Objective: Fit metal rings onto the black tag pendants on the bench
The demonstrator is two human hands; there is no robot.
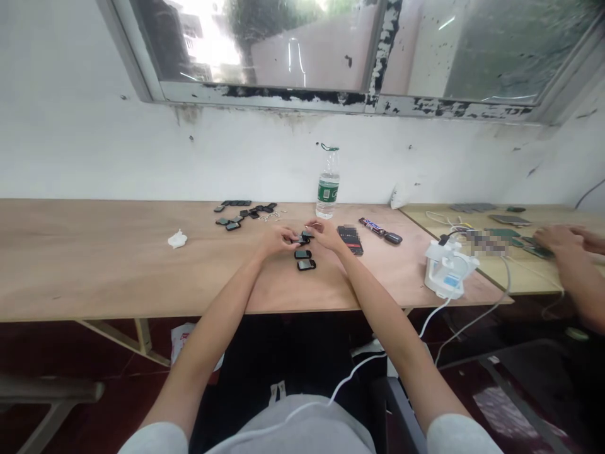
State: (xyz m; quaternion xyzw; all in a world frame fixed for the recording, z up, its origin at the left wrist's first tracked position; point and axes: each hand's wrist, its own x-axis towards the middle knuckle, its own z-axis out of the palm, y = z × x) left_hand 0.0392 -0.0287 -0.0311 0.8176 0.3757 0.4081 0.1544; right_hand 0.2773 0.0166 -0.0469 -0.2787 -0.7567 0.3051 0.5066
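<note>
My left hand (279,239) and my right hand (326,233) meet above a plywood table (94,265), their fingers pinching a small black rectangular device (301,239) from either side. Just below them, two similar devices with dark screens lie on the wood: one (303,254) nearer my hands, the other (306,265) closer to me. Further left, several more black devices form a loose cluster (244,214) with small metal bits beside it. Exactly what these devices are is too small to tell.
A water bottle (328,188) stands by the wall, near a phone (350,239), a chocolate bar (372,227) and a black key fob (393,238). A tissue (177,239) lies left. At right are a white cabled charger (449,271), a second table (520,217) and a co-worker's hand (560,238).
</note>
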